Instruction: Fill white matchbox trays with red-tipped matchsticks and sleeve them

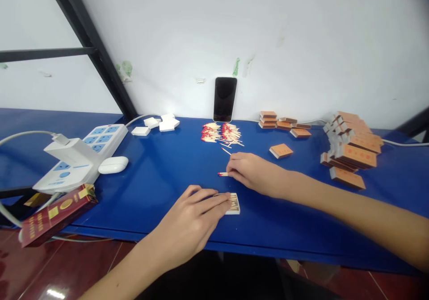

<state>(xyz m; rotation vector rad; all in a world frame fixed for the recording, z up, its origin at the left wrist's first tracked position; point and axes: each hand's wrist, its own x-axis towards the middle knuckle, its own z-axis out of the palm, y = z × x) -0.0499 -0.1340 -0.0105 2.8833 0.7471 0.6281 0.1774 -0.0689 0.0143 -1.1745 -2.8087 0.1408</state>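
- Pinching matches (pixel 222 174) tight: that is what the right hand (pixel 241 168) does, with its grip closed on them and their red ends poking out to the left.
- The small white tray (pixel 237 207) lies on the desk (pixel 150 166), near this grip but closer to the person, with sticks inside.
- The left hand (pixel 196 215) lies palm down, its fingers over the left part of the tray. I cannot tell if its grip holds on.
- 1 loose match (pixel 225 151) is just past the right hand's fingertips.
- 2 match piles (pixel 232 133) sit farther back, in front of the phone (pixel 225 99).
- Orange boxes (pixel 358 156) are stacked far to the right.
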